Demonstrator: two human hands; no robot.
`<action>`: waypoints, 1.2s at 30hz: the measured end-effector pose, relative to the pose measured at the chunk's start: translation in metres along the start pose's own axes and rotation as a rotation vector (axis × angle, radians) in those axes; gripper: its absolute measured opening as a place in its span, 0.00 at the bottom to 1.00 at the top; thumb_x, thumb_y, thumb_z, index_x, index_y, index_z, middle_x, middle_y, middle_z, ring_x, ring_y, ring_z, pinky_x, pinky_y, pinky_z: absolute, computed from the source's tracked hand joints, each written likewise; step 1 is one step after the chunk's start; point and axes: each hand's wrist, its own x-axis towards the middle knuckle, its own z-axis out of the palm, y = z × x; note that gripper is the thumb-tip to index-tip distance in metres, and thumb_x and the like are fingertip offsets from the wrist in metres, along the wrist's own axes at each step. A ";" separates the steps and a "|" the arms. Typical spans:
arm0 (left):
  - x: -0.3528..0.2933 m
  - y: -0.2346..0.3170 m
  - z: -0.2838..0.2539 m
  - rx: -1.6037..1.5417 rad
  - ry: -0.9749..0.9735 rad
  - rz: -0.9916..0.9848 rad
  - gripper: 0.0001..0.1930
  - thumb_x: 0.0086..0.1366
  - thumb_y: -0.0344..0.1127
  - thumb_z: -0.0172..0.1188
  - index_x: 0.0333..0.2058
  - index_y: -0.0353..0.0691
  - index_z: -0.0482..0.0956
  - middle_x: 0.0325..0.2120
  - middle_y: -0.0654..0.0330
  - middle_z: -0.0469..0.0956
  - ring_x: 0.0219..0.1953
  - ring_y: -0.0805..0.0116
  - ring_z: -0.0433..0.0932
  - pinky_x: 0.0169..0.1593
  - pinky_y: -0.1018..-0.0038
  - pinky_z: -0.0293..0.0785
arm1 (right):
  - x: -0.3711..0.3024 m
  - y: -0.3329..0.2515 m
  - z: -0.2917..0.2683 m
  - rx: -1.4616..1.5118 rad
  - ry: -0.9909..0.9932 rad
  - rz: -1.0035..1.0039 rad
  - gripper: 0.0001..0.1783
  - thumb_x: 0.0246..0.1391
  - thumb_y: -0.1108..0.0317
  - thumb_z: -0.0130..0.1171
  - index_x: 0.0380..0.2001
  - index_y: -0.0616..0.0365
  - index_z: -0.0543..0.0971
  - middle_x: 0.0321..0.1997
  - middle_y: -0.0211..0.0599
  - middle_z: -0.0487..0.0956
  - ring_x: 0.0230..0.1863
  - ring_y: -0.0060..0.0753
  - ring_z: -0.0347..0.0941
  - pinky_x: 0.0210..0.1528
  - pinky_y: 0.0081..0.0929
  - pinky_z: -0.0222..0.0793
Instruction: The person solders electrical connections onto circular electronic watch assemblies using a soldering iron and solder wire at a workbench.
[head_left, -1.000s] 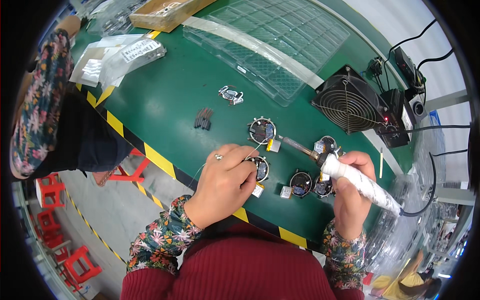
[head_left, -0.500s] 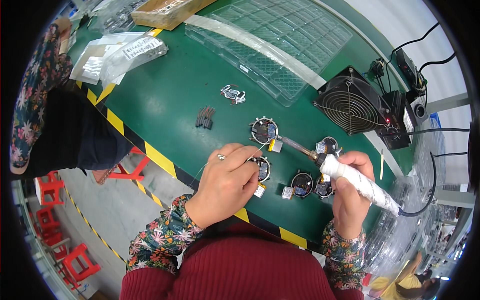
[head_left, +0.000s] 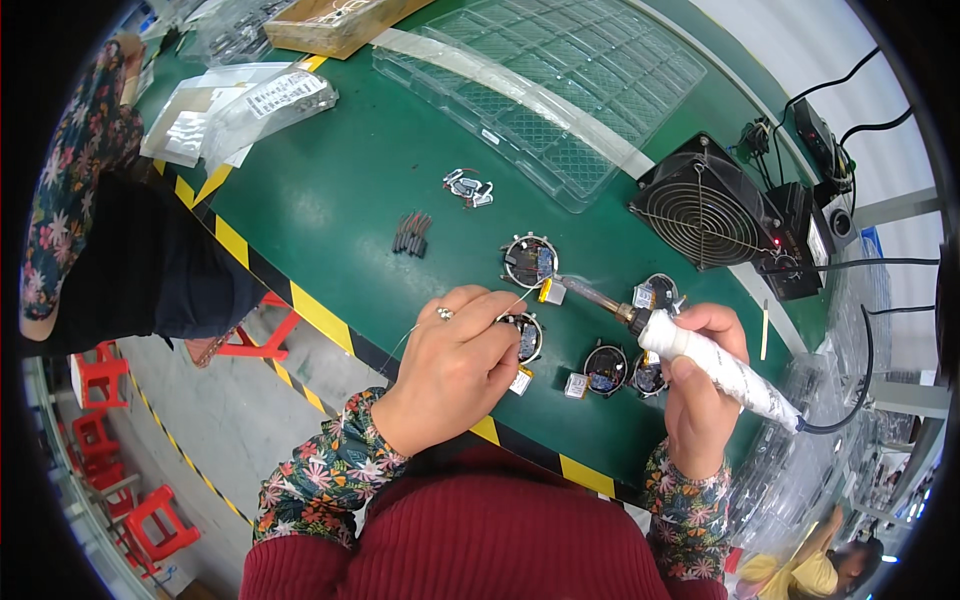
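Observation:
My left hand (head_left: 458, 355) pinches a thin solder wire (head_left: 527, 291), whose end reaches a round circuit assembly (head_left: 530, 262). In my right hand (head_left: 705, 375) is a soldering iron (head_left: 715, 372) with a white-wrapped handle. Its tip meets the right edge of the same assembly, close to the wire's end. A small silvery battery with a yellow edge (head_left: 552, 291) lies just below that spot. Partly covered by my left fingers, another round assembly (head_left: 527, 338) sits nearer me. Several more, such as one with a battery (head_left: 605, 369), rest beneath and beside the iron.
Small black parts with leads (head_left: 410, 235) and a cluster of small white-and-silver parts (head_left: 468, 188) lie farther back. Clear plastic trays (head_left: 560, 90) stand behind. A black fan (head_left: 705, 205) is at the right, near the iron's cord (head_left: 865, 370). Another person (head_left: 85, 190) is at the left.
Both hands, the solder wire and the iron keep practically the same place. The whole picture has shifted very slightly.

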 end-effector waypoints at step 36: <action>-0.003 -0.003 0.001 -0.144 -0.040 -0.155 0.06 0.44 0.21 0.60 0.23 0.34 0.73 0.37 0.55 0.74 0.37 0.56 0.72 0.39 0.68 0.71 | -0.008 -0.020 -0.004 -0.060 -0.055 0.044 0.18 0.40 0.71 0.61 0.36 0.64 0.69 0.31 0.32 0.72 0.30 0.17 0.67 0.33 0.15 0.63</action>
